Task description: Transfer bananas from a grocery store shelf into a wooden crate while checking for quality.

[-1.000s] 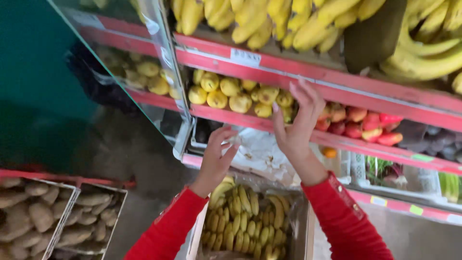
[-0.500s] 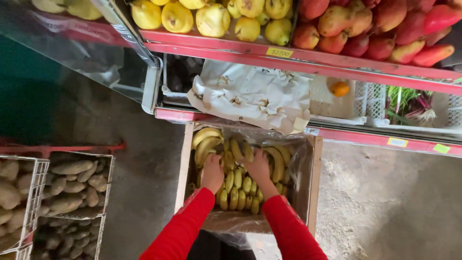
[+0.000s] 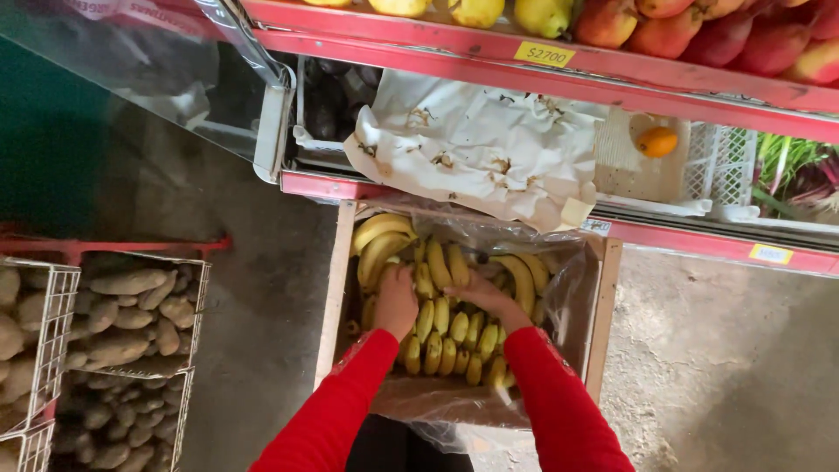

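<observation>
both hands down in the wooden crate [image 3: 330, 297] — left hand [image 3: 396, 301] and right hand [image 3: 486, 297] curled over the bananas [image 3: 446, 336]. soft, bruisable, fairly heavy — likely best lifted by the stem crown.

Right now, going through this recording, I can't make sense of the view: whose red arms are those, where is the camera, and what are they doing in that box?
The camera sits on a person's head and looks straight down, so the two red sleeves are that person's own arms. Both bare hands reach into a wooden crate lined with clear plastic and full of yellow bananas. The left hand lies on a bunch at the crate's left side; the right hand rests on bananas near the middle. Whether either hand is gripping fruit is hard to tell. Above the crate runs a red shelf carrying yellow and red fruit, with crumpled stained paper and a single orange fruit underneath. At the left stand wire baskets of potatoes on the concrete floor.
</observation>
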